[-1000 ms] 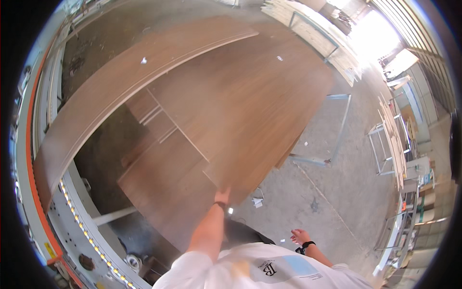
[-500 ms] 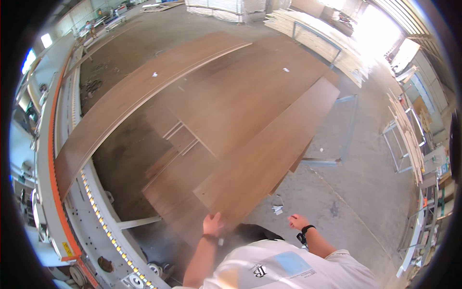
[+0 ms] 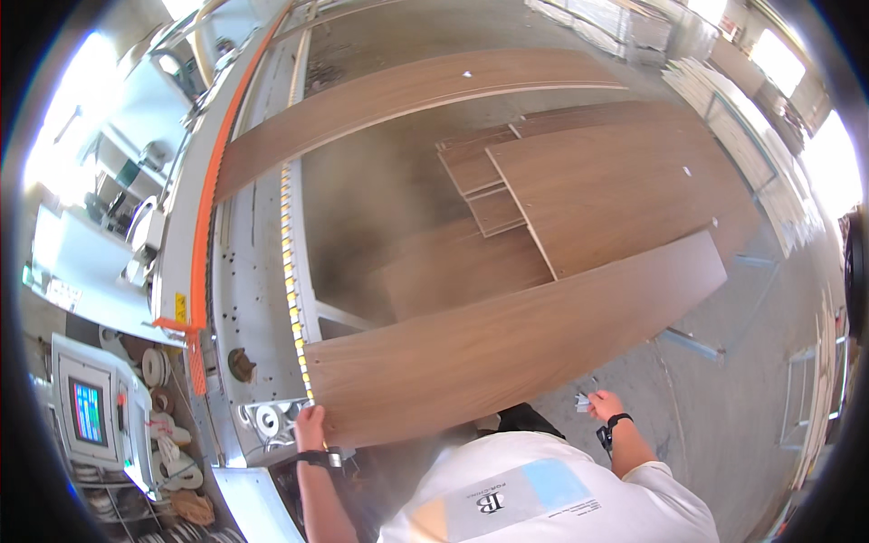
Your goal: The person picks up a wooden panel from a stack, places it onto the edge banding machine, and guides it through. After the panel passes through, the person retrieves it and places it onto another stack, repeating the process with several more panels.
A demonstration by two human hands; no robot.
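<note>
A long brown wood-grain board (image 3: 507, 339) slants across in front of me, its left end against the machine's edge of yellow and white rollers (image 3: 291, 271). My left hand (image 3: 310, 427) is closed on its near left corner; the fingers on the underside are hidden. Low on the right, my right hand (image 3: 605, 405) is apart from the board, its fingers curled with nothing seen in them. Beside it in the picture, a small pale scrap (image 3: 582, 401) lies on the floor. Beyond the board, a stack of brown panels (image 3: 625, 181) includes several narrower pieces.
Another long brown board (image 3: 407, 100) lies across the machine's bed (image 3: 249, 281) on the far left. An orange guard strip (image 3: 210, 208) runs along that machine. A control screen (image 3: 88, 412) stands at lower left. Pale boards (image 3: 724, 136) are piled at the far right.
The view has swung left toward the machine. The near board's left end has come to the roller edge, with my left hand on its corner. My right hand remains curled beside me.
</note>
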